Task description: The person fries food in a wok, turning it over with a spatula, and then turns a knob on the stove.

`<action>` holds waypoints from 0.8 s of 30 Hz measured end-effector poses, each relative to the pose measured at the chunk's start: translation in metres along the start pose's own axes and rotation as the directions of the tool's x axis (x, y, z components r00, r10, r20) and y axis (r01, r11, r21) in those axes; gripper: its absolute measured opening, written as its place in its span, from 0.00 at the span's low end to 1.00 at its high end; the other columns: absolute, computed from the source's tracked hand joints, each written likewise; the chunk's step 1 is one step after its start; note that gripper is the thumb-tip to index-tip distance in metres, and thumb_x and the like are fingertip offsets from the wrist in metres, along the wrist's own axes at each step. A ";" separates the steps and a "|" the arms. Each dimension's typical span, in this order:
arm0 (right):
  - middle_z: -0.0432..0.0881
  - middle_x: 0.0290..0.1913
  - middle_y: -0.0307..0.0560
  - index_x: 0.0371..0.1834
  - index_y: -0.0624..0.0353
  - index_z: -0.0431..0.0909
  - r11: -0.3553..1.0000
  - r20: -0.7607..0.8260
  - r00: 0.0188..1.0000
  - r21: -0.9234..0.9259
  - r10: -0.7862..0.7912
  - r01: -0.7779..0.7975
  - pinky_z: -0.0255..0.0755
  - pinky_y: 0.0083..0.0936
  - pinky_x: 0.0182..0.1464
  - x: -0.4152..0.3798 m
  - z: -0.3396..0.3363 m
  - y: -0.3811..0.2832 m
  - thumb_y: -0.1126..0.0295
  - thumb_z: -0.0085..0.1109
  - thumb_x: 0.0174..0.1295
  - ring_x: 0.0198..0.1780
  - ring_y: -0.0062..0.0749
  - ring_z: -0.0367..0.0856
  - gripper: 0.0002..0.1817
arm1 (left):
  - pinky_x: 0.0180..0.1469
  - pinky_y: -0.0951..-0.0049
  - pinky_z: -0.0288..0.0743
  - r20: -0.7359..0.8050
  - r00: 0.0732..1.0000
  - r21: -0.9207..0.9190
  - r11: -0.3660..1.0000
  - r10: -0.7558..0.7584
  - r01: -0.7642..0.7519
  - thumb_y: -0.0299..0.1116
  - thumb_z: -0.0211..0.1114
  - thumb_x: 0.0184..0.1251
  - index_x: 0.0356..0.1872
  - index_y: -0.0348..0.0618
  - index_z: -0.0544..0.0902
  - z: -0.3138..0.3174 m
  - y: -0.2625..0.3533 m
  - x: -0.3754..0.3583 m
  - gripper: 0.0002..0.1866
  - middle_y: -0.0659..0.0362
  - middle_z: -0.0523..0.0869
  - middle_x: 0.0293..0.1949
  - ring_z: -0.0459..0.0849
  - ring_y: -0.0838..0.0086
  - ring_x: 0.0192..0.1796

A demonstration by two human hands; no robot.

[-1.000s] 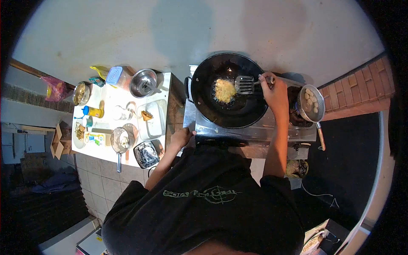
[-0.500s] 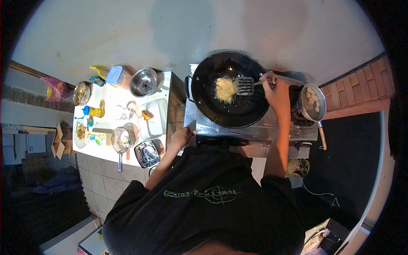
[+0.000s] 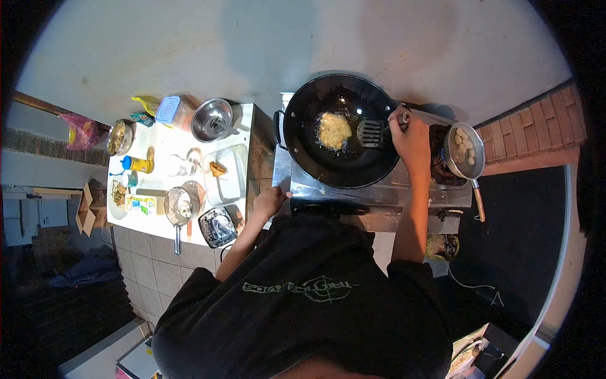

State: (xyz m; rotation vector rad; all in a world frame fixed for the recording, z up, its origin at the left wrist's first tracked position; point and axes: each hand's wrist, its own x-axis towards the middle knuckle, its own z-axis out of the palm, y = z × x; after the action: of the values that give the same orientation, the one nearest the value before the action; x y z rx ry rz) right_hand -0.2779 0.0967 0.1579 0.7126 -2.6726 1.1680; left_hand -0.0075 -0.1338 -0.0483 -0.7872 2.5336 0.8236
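Observation:
My right hand [image 3: 413, 136] is closed round the handle of a slotted turner [image 3: 371, 134]. The turner's dark head hangs over the right half of a black wok [image 3: 341, 172]. Left of that head, apart from it, a yellow battered piece [image 3: 334, 131] fries in bubbling oil at the wok's middle. My left hand [image 3: 269, 202] is low at the front left corner of the steel stove [image 3: 303, 194], its fingers curled at the edge.
A small pan [image 3: 480, 165] with several pale round pieces sits on the right burner. On the white table [image 3: 151, 228] at left are a steel bowl [image 3: 201, 123], a clear tray [image 3: 233, 189] with a browned piece, a strainer [image 3: 178, 211] and a black dish [image 3: 218, 227]. Behind stands a wall.
The turner has come away from the fried piece, shifting right and slightly down, and its head has turned. My left hand has stayed at the stove's corner.

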 end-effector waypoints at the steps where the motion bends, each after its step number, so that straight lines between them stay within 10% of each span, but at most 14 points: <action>1: 0.81 0.24 0.59 0.35 0.64 0.81 1.000 -0.004 1.000 0.005 0.010 -0.010 0.72 0.38 0.32 -0.001 0.001 0.000 0.67 0.60 0.62 0.28 0.51 0.83 0.09 | 0.48 0.46 0.74 -0.001 1.000 0.000 1.000 -0.001 0.001 0.65 0.52 0.68 0.40 0.35 0.83 0.000 0.000 0.000 0.35 0.37 0.85 0.38 0.83 0.41 0.47; 24: 0.81 0.25 0.63 0.31 0.64 0.82 0.998 -0.031 0.997 -0.022 0.066 -0.067 0.74 0.42 0.34 -0.006 -0.001 -0.014 0.66 0.59 0.59 0.32 0.57 0.83 0.11 | 0.50 0.47 0.74 0.036 0.999 -0.013 1.000 -0.016 0.016 0.65 0.51 0.69 0.42 0.37 0.83 -0.005 0.004 -0.002 0.35 0.38 0.85 0.40 0.83 0.42 0.49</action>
State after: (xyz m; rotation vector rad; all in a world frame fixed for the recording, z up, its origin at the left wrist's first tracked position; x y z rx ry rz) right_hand -0.2657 0.0916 0.1662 0.6022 -2.6992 1.1524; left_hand -0.0091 -0.1338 -0.0416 -0.7888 2.4900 0.8422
